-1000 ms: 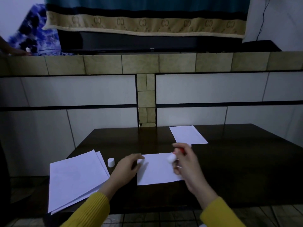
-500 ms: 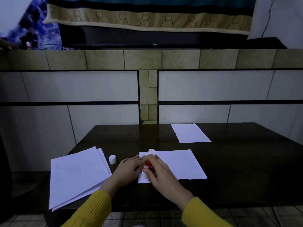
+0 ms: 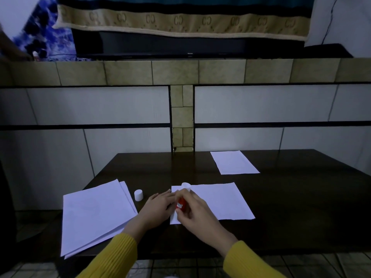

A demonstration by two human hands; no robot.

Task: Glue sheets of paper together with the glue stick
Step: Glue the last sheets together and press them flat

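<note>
Red glue stick [image 3: 181, 204], yellow sleeves [image 3: 114, 255]

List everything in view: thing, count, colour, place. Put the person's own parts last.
glue stick: one, red with white end, over the left edge of the middle sheet
middle sheet: one, white, on the table in front of the person
cap: one, white, upright on the table between paper stack and middle sheet
paper stack: several sheets, white, near left of the table
far sheet: one, white, back of the table, right of centre
table: one, dark brown, against the tiled wall
tiled wall: one, white and tan, behind the table
cloth: one, teal with tan border, hanging at top
left hand: one, yellow sleeve, rests on the middle sheet's left edge
right hand: one, yellow sleeve, grips the glue stick
</note>
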